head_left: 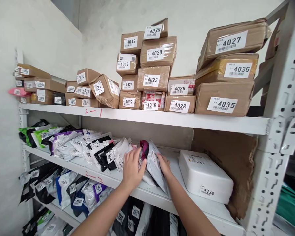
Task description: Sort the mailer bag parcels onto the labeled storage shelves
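Observation:
My left hand (133, 167) is over the row of mailing bags on the middle shelf, its fingers spread and thumb apart. Its fingertips touch or nearly touch the white bags (123, 149) there. To its right, a pale grey mailing bag (153, 164) with a label leans on edge. My right hand (164, 165) lies along that bag's right side with fingers stretched out; part of the fingers is hard to see. Between the hands, a dark magenta bag (144, 148) shows behind the grey one. A black bag labelled 4020 (109, 158) lies left of my left hand.
A white foam box labelled 4038 (206, 173) stands right of my right hand. Above, the upper shelf edge (162, 118) carries stacked cardboard boxes (153, 78). Lower shelves hold more bags (78, 200). A perforated metal post (267, 173) rises at the right.

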`<state>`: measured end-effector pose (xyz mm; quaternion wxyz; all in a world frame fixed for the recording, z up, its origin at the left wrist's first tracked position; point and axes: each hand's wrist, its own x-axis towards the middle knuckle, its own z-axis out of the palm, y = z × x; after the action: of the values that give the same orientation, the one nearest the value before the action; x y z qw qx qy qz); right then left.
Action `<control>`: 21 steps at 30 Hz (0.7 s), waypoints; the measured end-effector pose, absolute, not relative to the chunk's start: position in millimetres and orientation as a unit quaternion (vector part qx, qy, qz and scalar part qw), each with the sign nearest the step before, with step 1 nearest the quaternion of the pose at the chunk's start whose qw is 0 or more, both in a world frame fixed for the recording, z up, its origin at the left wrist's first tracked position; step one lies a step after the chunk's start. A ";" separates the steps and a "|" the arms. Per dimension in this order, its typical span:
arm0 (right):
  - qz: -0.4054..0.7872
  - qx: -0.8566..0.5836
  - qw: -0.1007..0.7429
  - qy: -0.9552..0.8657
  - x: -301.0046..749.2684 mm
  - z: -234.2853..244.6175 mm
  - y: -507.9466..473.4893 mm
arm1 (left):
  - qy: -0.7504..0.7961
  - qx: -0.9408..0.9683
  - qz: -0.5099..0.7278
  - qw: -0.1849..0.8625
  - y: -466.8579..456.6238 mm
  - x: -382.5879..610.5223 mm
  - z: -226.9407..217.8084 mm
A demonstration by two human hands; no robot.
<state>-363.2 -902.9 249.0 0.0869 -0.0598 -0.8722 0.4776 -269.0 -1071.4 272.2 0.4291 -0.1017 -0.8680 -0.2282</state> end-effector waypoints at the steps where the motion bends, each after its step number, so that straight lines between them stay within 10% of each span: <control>1: 0.479 -0.066 0.085 -0.871 -364.6 249.4 -901.6 | -0.868 -0.107 -0.209 0.438 -1070.0 -262.6 260.0; 13: 0.423 -0.041 0.066 -0.903 -353.9 242.3 -905.7 | -0.916 -0.156 -0.049 0.365 -1110.4 -297.1 250.1; 21: 0.423 -0.066 0.088 -0.899 -353.0 238.8 -904.2 | -0.776 -0.098 -0.254 0.569 -1085.0 -275.7 246.9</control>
<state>-353.0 -904.2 238.8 0.0876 -0.0664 -0.8994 0.4232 -275.7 -1085.0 246.9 0.5694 -0.0984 -0.7755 -0.2543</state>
